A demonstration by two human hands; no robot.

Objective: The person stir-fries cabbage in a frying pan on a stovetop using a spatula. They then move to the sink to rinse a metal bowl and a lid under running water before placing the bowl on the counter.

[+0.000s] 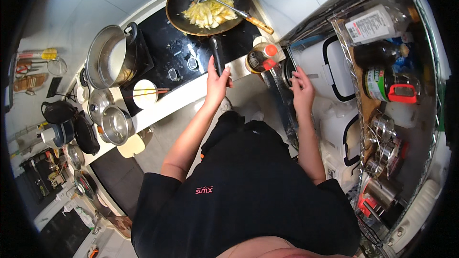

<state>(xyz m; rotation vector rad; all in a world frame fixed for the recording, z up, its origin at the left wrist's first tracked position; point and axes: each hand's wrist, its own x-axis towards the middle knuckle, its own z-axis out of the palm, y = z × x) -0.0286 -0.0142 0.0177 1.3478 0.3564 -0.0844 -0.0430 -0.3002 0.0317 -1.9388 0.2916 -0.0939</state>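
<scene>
A black wok (175,10) holding sliced pale vegetables (208,12) sits on the black cooktop (161,48). A metal spatula with a wooden handle (260,24) rests in it, the handle reaching over the right rim. My left hand (218,80) is at the end of the wok's black handle (216,50), thumb and fingers apart around it; whether it grips firmly is unclear. My right hand (303,89) is raised beside the wire shelf, fingers loosely bent, holding nothing visible. Between the hands and the wok's right side stands a glass bottle of dark sauce with a red cap (270,50).
Left of the wok are a deep steel pot (94,55), a white bowl (140,102) with chopsticks across it, a glass lid (100,102) and a steel bowl (116,125). A wire shelf (346,43) with jars, bottles and white bins (315,55) stands at right.
</scene>
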